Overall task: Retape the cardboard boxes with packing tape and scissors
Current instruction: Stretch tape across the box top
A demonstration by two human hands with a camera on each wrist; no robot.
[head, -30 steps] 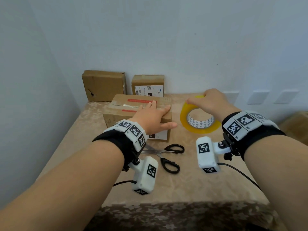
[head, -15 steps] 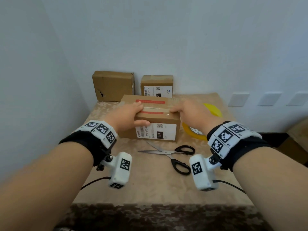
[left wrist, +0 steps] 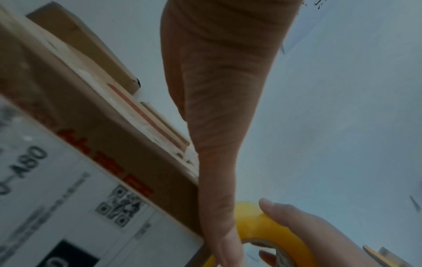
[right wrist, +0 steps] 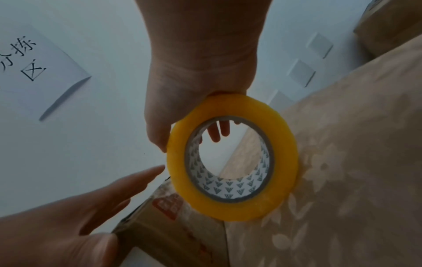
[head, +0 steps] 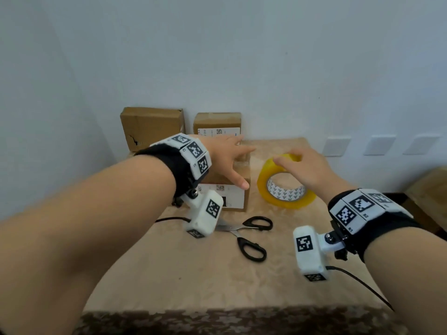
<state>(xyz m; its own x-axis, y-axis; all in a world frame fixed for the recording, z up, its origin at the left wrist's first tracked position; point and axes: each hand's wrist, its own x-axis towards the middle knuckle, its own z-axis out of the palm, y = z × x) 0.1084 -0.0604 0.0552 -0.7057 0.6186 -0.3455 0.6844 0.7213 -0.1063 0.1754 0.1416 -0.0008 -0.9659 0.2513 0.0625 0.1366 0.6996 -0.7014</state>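
A brown cardboard box point(head: 244, 174) with a white label and red tape strips lies mid-table. My left hand point(head: 231, 160) rests flat on its right end, fingers straight and thumb down the front corner. The left wrist view shows that palm point(left wrist: 212, 117) against the box point(left wrist: 91, 130). My right hand point(head: 296, 164) grips the top of the yellow tape roll point(head: 285, 201), which is tilted up on its edge to the right of the box. In the right wrist view the fingers curl through the roll point(right wrist: 285, 153). Black-handled scissors point(head: 251, 234) lie with blades apart in front of the box.
Two more cardboard boxes point(head: 152, 126) point(head: 217, 123) stand against the back wall. The table's patterned beige cloth point(head: 217, 274) reaches the near edge. Wrist camera cables trail over it. Another cardboard box point(head: 428, 187) sits off the table's right side.
Half a second ago both hands were on the box. My right hand has moved right and taken hold of the tape roll, tipping it up. My left hand slid to the box's right end.
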